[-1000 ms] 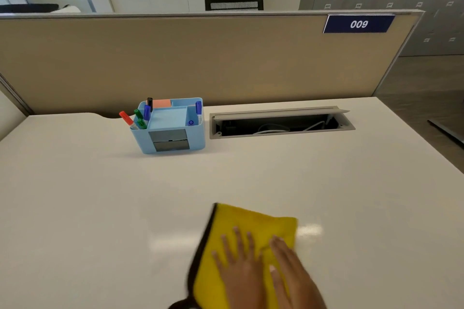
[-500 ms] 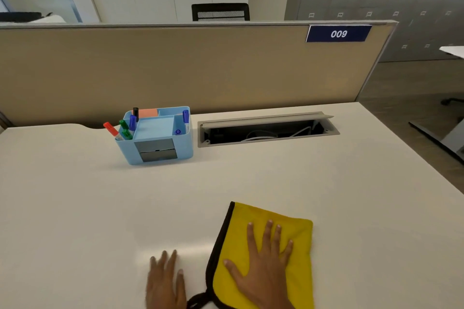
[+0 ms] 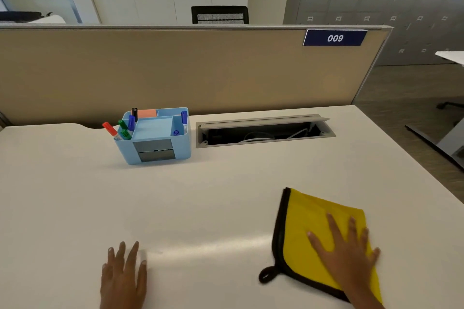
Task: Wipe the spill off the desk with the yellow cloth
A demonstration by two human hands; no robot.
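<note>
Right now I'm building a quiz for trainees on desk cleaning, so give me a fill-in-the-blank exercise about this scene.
1. The right hand presses flat on the ____ cloth.
2. The left hand rests on the bare ____, apart from the cloth.
3. The sign on the divider reads ____.
4. The markers stand in a light ____ organizer.

Missing words: yellow; desk; 009; blue
</note>
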